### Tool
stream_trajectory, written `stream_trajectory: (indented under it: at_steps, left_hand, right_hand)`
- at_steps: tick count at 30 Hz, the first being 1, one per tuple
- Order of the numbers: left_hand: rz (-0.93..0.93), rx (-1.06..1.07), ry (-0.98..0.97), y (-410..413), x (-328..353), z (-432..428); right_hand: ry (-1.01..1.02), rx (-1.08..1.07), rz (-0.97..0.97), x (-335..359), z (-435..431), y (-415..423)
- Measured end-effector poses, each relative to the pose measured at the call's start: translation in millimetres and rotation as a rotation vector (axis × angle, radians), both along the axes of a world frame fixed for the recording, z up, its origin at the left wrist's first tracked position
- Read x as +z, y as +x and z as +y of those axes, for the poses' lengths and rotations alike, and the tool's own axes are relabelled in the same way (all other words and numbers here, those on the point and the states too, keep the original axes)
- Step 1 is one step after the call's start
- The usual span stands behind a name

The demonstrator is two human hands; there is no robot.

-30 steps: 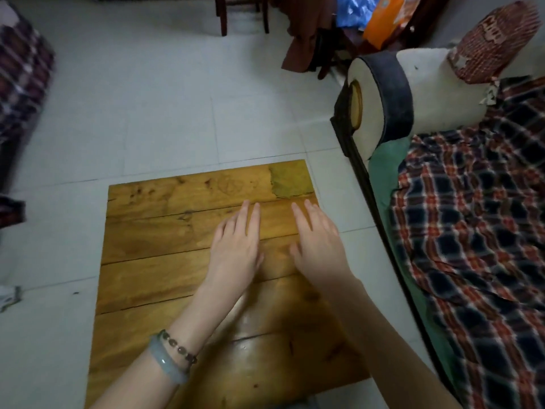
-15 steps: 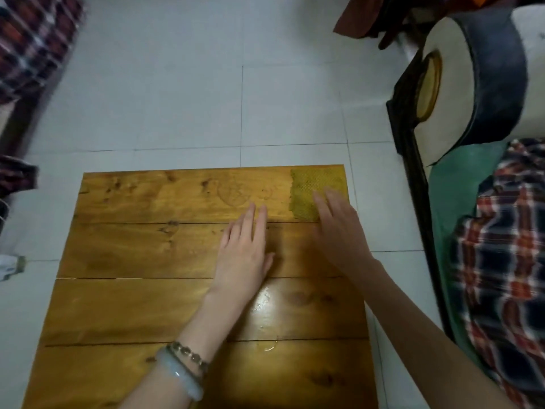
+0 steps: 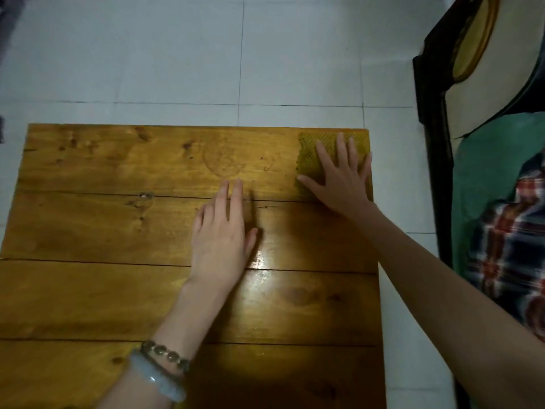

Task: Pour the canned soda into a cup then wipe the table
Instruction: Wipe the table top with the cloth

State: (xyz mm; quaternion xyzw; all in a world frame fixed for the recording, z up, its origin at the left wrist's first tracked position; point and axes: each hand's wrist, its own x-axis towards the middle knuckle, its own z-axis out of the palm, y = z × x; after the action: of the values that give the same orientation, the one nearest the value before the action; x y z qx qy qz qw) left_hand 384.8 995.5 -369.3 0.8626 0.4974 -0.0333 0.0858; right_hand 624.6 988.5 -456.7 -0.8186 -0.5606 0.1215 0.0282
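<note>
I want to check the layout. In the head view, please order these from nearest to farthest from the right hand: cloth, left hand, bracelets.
1. Cloth: under the right hand, far right corner.
2. Left hand: flat on the table's middle.
3. Bracelets: left wrist, near edge.

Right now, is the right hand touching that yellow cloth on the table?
Touching. The head view shows the right hand spread flat on the yellow cloth at the table's far right corner.

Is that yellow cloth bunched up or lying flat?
Flat: the yellow cloth lies spread on the table corner, under the right hand.
</note>
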Motion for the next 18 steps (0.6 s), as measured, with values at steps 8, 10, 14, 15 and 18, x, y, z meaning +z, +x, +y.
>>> stream_trajectory:
  at_steps: [8, 10, 14, 15, 18]
  left_hand:
    - [-0.012, 0.030, -0.006, -6, -6, 5]
    - [-0.014, 0.034, -0.010, -9, -7, 6]
    - [0.008, 0.051, -0.025, -17, -10, 7]
    - [0.019, 0.058, -0.030, -19, -11, 7]
    - [0.040, 0.066, -0.049, -27, -14, 4]
  right_hand:
    - [-0.008, -0.047, -0.072, -19, 10, -6]
    - [-0.013, -0.065, -0.087, -21, 10, -7]
    - [-0.025, -0.078, -0.077, -20, 12, -11]
    - [-0.017, -0.076, -0.062, -20, 13, -11]
    - [0.002, -0.097, -0.007, -18, 12, -7]
